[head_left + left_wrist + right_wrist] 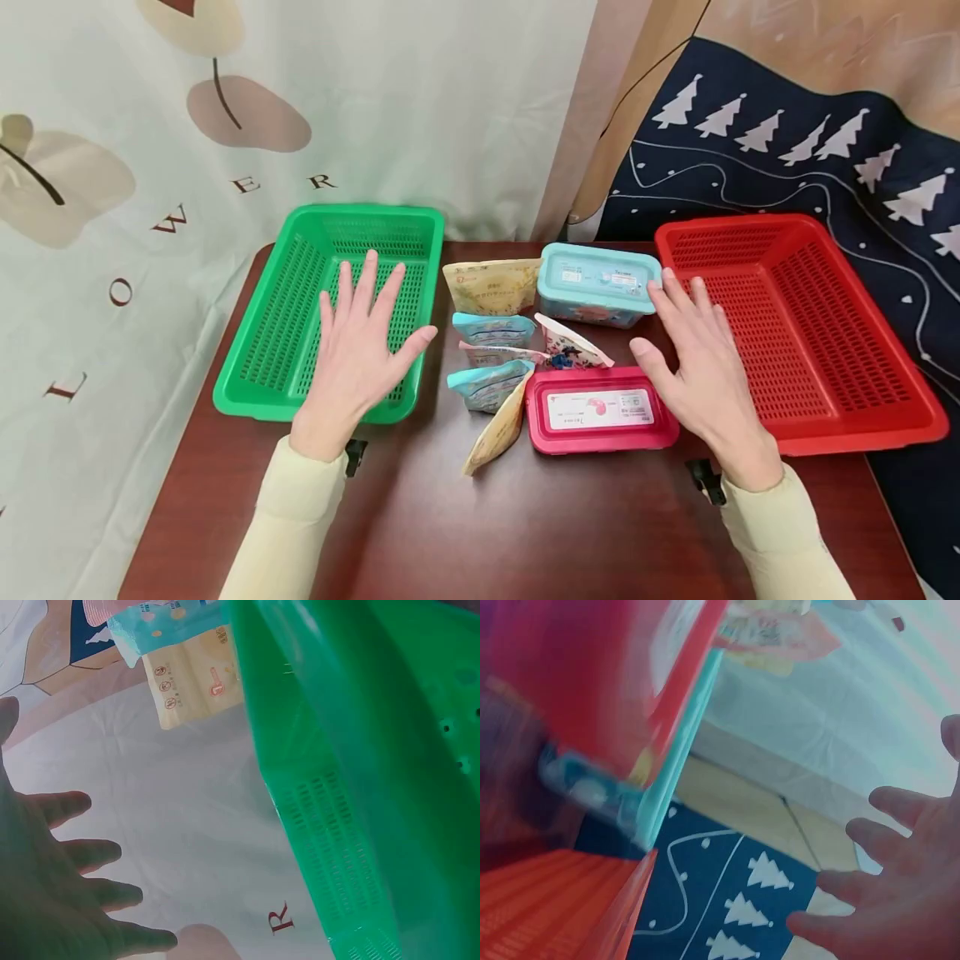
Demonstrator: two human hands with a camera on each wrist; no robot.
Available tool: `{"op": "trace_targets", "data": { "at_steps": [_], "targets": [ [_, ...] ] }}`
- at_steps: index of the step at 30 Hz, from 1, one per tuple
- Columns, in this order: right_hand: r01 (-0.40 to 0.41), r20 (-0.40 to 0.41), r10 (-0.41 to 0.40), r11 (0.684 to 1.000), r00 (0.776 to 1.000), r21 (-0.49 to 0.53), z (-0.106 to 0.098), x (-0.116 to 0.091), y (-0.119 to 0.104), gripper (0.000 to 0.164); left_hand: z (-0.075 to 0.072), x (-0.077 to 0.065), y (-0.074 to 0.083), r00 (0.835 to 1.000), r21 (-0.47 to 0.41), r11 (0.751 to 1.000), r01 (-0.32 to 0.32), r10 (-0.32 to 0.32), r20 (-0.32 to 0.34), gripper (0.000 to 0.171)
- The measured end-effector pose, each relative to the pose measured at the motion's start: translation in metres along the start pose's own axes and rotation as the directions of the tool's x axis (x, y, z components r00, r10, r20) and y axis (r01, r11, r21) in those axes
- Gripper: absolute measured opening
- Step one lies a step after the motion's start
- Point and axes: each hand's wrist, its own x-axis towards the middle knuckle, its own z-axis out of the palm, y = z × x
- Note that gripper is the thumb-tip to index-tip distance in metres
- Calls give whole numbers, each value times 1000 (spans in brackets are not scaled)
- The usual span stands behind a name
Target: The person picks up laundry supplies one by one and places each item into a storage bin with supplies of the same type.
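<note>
My left hand (356, 354) is spread above the green basket (251, 367), fingers straight, holding nothing. Over the near left side of the red basket (780, 333), my right hand (701, 375) also has its fingers extended and grips nothing. Between the baskets stand several pouches: a yellow pouch (492, 286) at the back, blue pouches (487, 383) in a row, a white patterned pouch (568, 343), and a tan pouch (498, 423) leaning at the front. Beside them are a light-blue lidded box (598, 279) and a pink lidded box (600, 410). Both wrist views show loosely spread fingers.
Everything stands on a dark reddish-brown table (525, 533). Behind it hangs a pale curtain (450, 108) with printed letters, and at the right a navy cloth (750, 179) with white trees. The red basket reaches the table's right edge.
</note>
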Motion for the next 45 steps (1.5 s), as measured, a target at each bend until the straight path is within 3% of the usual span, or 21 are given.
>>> {"op": "trace_targets", "data": {
  "at_steps": [8,13,17,22,25,27,31,34,38,43,45],
  "targets": [
    [115,73,-123,987,990,116,5,-7,-23,80,4,-10,-2,998,-38,998,-52,50,-47,88],
    [254,101,-278,946,955,200,15,-8,-36,83,5,-15,2,990,-92,989,-114,105,-94,90],
    [431,66,-465,858,883,280,29,-6,-47,72,4,-20,7,981,-139,976,-165,148,-125,90],
    [620,28,-653,731,757,285,50,-3,-65,56,6,-24,8,974,-157,969,-192,167,-156,89],
    [695,56,-715,692,697,195,61,-2,-76,49,8,-25,8,971,-159,967,-197,170,-170,89],
    [713,87,-726,687,683,137,67,-2,-81,46,8,-26,8,968,-160,965,-206,177,-180,88],
    [698,123,-694,716,709,15,73,-1,-88,35,10,-26,9,952,-162,955,-249,211,-220,86],
    [676,127,-668,737,733,-27,75,1,-90,24,12,-27,10,936,-167,943,-289,242,-256,82],
    [667,104,-661,744,743,-30,78,3,-89,13,13,-26,10,913,-178,922,-344,285,-290,78],
    [644,58,-643,765,764,4,78,8,-90,9,12,-26,11,907,-221,892,-394,338,-252,77],
    [630,32,-631,776,775,31,76,11,-92,10,11,-27,11,903,-264,868,-420,371,-217,77]
  ]
}}
